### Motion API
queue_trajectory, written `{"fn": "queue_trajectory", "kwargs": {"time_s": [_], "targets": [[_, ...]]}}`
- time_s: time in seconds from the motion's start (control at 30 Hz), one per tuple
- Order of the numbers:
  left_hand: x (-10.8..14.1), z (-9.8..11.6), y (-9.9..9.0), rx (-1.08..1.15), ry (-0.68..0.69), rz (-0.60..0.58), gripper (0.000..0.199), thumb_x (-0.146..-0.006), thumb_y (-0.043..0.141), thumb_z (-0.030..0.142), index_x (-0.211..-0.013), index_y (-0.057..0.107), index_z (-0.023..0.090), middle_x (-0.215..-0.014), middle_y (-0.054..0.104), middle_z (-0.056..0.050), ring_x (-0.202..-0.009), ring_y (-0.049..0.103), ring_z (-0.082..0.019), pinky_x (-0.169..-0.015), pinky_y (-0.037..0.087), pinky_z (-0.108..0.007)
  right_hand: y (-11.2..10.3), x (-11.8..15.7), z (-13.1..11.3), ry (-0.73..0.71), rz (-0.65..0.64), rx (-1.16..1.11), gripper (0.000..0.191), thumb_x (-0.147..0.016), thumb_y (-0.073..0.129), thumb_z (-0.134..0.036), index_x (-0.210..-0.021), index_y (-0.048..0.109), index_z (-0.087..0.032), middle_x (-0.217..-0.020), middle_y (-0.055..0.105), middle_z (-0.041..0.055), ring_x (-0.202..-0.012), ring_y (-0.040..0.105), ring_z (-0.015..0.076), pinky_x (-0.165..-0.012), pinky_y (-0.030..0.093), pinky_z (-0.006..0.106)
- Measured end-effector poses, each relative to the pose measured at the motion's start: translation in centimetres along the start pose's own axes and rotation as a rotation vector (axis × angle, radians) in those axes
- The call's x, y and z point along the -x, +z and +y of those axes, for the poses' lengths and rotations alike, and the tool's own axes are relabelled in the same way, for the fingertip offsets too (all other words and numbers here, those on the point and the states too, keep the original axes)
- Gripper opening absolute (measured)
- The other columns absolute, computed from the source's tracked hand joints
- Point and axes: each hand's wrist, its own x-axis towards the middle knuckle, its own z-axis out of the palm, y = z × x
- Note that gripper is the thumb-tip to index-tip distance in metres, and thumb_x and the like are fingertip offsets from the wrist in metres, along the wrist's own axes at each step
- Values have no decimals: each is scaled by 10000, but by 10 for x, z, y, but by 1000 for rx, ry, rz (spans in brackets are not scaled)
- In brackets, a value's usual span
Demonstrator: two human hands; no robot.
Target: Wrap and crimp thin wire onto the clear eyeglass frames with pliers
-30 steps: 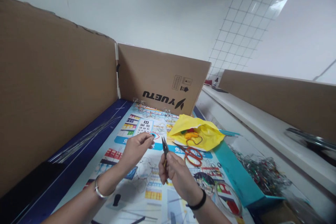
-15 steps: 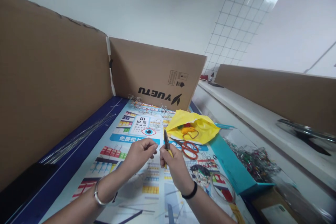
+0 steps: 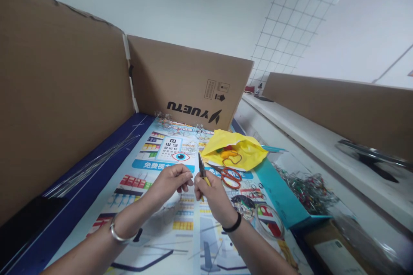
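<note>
My right hand is wrapped round the yellow handles of a pair of pliers, whose dark jaws point away from me. Just to its left, my left hand has its fingers curled with thumb and forefinger pinched together; whatever they hold, if anything, is too small to make out. Beyond the right hand lie orange-handled scissors, partly against a yellow bag. Orange and red thread shows at the bag's mouth. Both hands are above a printed poster sheet that covers the table.
At the left lies a bundle of thin metal wires. A teal box at the right holds tangled wire pieces. Small wire pieces lie at the far edge. Cardboard panels stand at the back and left.
The pliers have tilted a little to the left in my right hand. My left hand's lower fingers hang slightly looser. The whole view has shifted slightly.
</note>
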Motion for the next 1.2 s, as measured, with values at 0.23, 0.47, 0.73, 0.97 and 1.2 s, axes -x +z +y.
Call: {"fn": "queue_trajectory", "kwargs": {"time_s": [0.23,0.47,0.73,0.97,1.2], "targets": [[4,6,-5,-141,173,288,212,-795,543,334,-696,600,157,-660,639,-1,-596,576,-116,-565,434,-210,2,4,1,-86,13,52,235,-856,451,-395,-772,472,-176,-597,472,-41,-523,455,86,-524,376,222],[12,15,-8,-154,316,499,198,-815,533,331,-753,620,164,-695,649,-3,-683,609,-142,-661,478,-229,19,16,20,-52,-119,112,358,-851,425,-500,-715,468,-172,-609,470,-24,-529,461,90,-509,378,215],[14,11,-6,-206,377,466,199,-846,492,319,-820,628,176,-762,669,-11,-723,622,-144,-700,484,-240,23,18,21,-7,-143,-13,397,-836,437,-535,-739,483,-153,-609,486,-19,-475,460,71,-465,351,200],[13,9,-5,-223,410,474,174,-839,503,280,-814,639,175,-744,665,-5,-706,623,-135,-681,487,-226,22,18,20,-5,-147,-34,400,-830,445,-539,-743,488,-151,-596,484,-21,-467,452,67,-461,350,198],[13,7,-5,-236,417,465,172,-841,504,288,-821,636,179,-780,666,-11,-735,634,-145,-709,499,-236,22,17,22,27,-132,-57,409,-825,444,-548,-729,485,-153,-566,473,-29,-433,429,62,-427,326,192]]}}
